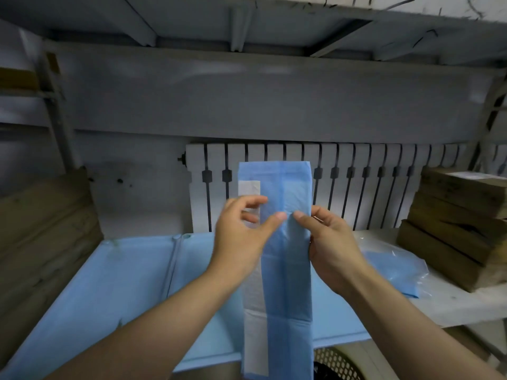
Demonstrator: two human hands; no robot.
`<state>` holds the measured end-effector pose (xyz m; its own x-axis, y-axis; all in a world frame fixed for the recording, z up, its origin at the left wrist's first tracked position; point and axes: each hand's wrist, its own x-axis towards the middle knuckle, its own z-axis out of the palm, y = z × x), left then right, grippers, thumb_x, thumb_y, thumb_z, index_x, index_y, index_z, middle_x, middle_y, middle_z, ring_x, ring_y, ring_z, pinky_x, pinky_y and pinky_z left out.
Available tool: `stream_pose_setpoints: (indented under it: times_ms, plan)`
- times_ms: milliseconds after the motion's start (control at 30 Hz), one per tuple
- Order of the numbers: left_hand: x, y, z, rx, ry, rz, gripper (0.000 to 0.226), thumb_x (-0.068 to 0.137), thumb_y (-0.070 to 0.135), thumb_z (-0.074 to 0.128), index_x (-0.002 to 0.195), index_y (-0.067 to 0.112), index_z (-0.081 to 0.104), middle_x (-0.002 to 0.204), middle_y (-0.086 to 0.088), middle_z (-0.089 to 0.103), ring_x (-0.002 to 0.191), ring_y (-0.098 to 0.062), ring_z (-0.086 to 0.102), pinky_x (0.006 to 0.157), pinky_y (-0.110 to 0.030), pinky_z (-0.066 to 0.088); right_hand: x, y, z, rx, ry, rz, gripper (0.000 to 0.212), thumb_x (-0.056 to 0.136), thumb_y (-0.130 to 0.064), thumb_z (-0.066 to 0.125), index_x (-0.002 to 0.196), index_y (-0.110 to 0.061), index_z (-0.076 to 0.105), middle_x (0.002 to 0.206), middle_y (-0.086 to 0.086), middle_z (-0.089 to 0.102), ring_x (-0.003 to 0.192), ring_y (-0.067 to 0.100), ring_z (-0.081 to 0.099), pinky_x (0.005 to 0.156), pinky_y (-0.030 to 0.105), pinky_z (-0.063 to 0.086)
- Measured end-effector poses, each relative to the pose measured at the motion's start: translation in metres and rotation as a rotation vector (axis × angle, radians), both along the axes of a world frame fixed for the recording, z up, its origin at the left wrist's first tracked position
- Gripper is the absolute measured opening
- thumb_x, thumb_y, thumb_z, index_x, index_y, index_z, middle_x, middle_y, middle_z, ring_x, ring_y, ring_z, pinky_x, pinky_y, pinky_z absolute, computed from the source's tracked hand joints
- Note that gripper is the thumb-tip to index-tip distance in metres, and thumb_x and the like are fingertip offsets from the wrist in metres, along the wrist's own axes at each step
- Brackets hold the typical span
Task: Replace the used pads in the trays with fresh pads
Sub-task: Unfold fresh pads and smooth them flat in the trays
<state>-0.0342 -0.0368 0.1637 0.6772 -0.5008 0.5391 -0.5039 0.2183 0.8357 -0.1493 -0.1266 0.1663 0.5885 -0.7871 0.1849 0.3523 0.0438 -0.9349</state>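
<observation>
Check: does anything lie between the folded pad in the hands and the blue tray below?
Nothing visible does. The left hand and right hand pinch the folded pad above the blue tray; no object shows on its exposed surface, though part is hidden.

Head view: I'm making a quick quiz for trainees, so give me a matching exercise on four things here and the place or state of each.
1 folded pad
2 radiator
3 cardboard boxes
4 pack of pads

A brown, stacked at far right
B pinched by left hand and right hand
C white, behind everything else
D wrapped in clear plastic

Pairs: 1-B, 2-C, 3-A, 4-D.
</observation>
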Motion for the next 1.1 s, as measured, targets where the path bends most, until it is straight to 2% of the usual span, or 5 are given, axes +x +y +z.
stream_pose_setpoints:
  times_ms: [333,567,700,867,1100]
  plan:
    - [-0.014,-0.007,-0.002,-0.012,0.132,0.004,0.024,0.079,0.03,0.077,0.099,0.017,0.071,0.085,0.011,0.07,0.076,0.004,0.064,0.065,-0.012,0.052,-0.009,0.006,0.003,-0.062,0.033,0.12,0.024,0.096,-0.013,0.055,0.115,-0.003,0.064,0.108,0.018,0.071,0.101,0.035,0.068,0.092,0.048,0.053]
    - [0.006,-0.008,-0.008,0.009,0.197,-0.016,0.016,0.089,0.021,0.065,0.076,0.018,0.073,0.075,0.0,0.073,0.074,-0.025,0.069,0.075,-0.046,0.059,-0.008,0.0,-0.001,-0.016,0.07,0.0,0.019,0.096,-0.01,0.055,0.109,-0.003,0.067,0.103,0.017,0.072,0.092,0.032,0.069,0.089,0.049,0.054]
    - [0.032,0.003,-0.004,-0.02,0.373,0.022,0.016,0.093,0.016,0.059,0.081,0.012,0.068,0.076,-0.007,0.067,0.072,-0.019,0.061,0.064,-0.03,0.059,-0.012,-0.013,-0.002,0.048,0.063,-0.118,0.015,0.095,-0.006,0.055,0.102,-0.001,0.068,0.103,0.019,0.072,0.088,0.032,0.068,0.089,0.049,0.054]
    - [0.074,0.017,-0.012,0.019,0.435,0.065,0.019,0.088,0.027,0.061,0.08,0.01,0.067,0.085,-0.016,0.066,0.079,-0.028,0.06,0.078,-0.048,0.054,-0.015,-0.025,-0.005,0.069,0.079,-0.197,0.013,0.093,-0.002,0.056,0.09,-0.005,0.069,0.088,0.014,0.074,0.076,0.027,0.068,0.082,0.044,0.055]
    - [0.073,0.026,-0.005,0.118,0.551,-0.309,0.034,0.096,0.039,0.051,0.093,0.011,0.069,0.083,-0.008,0.073,0.069,-0.021,0.067,0.062,-0.031,0.053,-0.007,-0.027,-0.01,0.072,0.128,-0.161,0.015,0.092,-0.003,0.056,0.102,0.001,0.067,0.092,0.014,0.073,0.078,0.026,0.067,0.076,0.039,0.054]
